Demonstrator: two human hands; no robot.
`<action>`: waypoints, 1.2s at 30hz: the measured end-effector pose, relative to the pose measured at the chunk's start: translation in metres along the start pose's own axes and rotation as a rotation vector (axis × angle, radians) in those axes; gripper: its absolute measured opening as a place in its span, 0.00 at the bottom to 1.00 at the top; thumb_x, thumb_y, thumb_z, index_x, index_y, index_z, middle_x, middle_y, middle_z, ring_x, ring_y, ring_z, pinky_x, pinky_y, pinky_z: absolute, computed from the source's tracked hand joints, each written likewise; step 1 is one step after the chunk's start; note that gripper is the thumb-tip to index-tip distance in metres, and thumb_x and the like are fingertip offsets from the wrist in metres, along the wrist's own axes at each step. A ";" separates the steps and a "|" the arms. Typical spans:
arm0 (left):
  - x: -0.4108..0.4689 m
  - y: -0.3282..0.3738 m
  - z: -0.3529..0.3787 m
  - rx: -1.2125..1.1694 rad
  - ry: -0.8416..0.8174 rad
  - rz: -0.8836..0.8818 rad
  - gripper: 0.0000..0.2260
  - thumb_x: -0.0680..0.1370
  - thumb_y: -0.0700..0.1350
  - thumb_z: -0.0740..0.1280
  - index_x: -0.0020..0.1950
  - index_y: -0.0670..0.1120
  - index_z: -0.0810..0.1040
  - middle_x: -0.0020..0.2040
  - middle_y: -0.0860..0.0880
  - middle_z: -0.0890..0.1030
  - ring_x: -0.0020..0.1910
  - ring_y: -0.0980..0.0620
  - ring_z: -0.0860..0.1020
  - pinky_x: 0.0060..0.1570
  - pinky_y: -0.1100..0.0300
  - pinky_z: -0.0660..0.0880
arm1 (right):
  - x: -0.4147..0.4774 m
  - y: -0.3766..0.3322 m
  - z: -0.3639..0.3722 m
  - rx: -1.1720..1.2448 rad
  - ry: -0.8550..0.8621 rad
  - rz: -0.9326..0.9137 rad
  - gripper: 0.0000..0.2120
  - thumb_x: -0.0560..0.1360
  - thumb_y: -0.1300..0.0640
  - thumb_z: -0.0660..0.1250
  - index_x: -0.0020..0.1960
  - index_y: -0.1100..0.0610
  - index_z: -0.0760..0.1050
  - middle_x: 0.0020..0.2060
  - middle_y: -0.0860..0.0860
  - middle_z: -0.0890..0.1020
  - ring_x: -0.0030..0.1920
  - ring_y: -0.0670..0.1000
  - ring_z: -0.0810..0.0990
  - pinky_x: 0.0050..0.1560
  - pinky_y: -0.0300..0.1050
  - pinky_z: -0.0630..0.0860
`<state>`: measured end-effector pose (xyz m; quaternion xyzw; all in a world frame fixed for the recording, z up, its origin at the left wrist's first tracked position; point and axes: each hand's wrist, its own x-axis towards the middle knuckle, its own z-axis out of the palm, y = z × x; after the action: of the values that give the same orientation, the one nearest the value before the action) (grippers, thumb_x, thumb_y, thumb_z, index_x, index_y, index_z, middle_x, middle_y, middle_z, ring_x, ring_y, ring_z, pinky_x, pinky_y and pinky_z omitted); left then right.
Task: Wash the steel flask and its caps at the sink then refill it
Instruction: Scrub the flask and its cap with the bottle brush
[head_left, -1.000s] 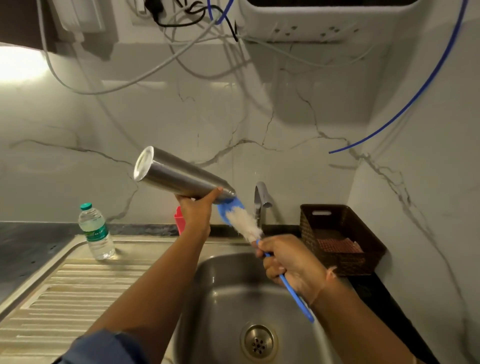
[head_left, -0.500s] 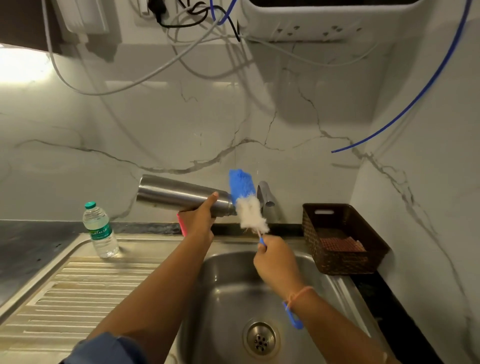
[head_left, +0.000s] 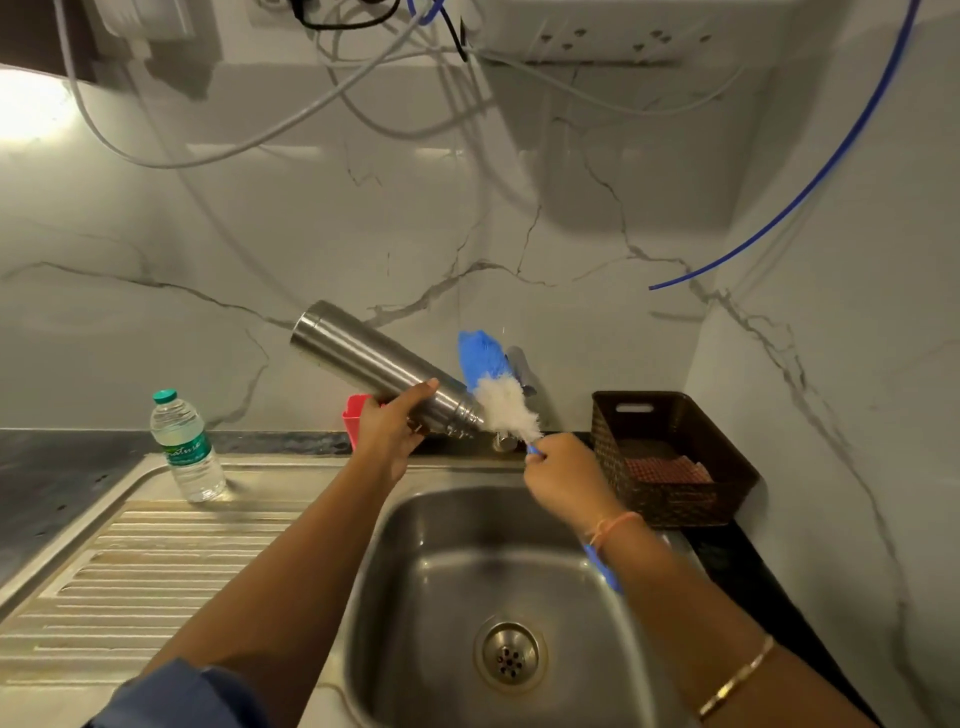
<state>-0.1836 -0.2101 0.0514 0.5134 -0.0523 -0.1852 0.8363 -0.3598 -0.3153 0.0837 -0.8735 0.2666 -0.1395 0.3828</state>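
While the left hand (head_left: 389, 431) grips the flask (head_left: 374, 371) tilted over the sink's (head_left: 415, 551) back edge, mouth down-right, the right hand (head_left: 563, 478) curls round the brush (head_left: 491, 382) handle. Bristles sit outside, just beside the mouth. Water bottle (head_left: 187, 449) stands near the worktop's back edge.

— Variance against one second ago?
— I record the brush (head_left: 493, 387) withdrawn from the flask (head_left: 374, 366). Its head now stands outside, beside the mouth, blue tip up. My right hand (head_left: 563, 478) has risen towards the tap (head_left: 522, 369).
— And the flask?
— It levelled half a second back. Its base has since tilted up again.
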 end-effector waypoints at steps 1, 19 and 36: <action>-0.004 0.002 -0.001 -0.008 -0.060 -0.021 0.26 0.70 0.41 0.74 0.64 0.45 0.69 0.59 0.44 0.78 0.56 0.45 0.79 0.54 0.49 0.78 | 0.005 0.004 -0.005 0.045 -0.031 0.020 0.15 0.76 0.64 0.59 0.31 0.56 0.68 0.28 0.52 0.70 0.27 0.48 0.68 0.24 0.34 0.61; -0.001 0.022 -0.017 0.012 0.106 0.053 0.29 0.72 0.42 0.73 0.69 0.49 0.64 0.59 0.47 0.76 0.53 0.49 0.77 0.49 0.53 0.75 | -0.009 0.022 0.007 0.109 0.025 0.047 0.09 0.78 0.61 0.58 0.43 0.59 0.75 0.29 0.50 0.71 0.29 0.47 0.69 0.26 0.38 0.63; -0.017 0.024 -0.034 0.284 -0.135 -0.171 0.23 0.74 0.45 0.69 0.67 0.42 0.68 0.52 0.43 0.77 0.48 0.46 0.78 0.41 0.55 0.75 | -0.020 0.035 0.044 0.001 0.190 -0.451 0.16 0.78 0.61 0.61 0.65 0.61 0.74 0.51 0.56 0.80 0.45 0.47 0.77 0.45 0.33 0.74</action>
<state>-0.1842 -0.1653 0.0579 0.6155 -0.0899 -0.2803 0.7311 -0.3688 -0.2974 0.0279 -0.8937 0.0997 -0.3030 0.3155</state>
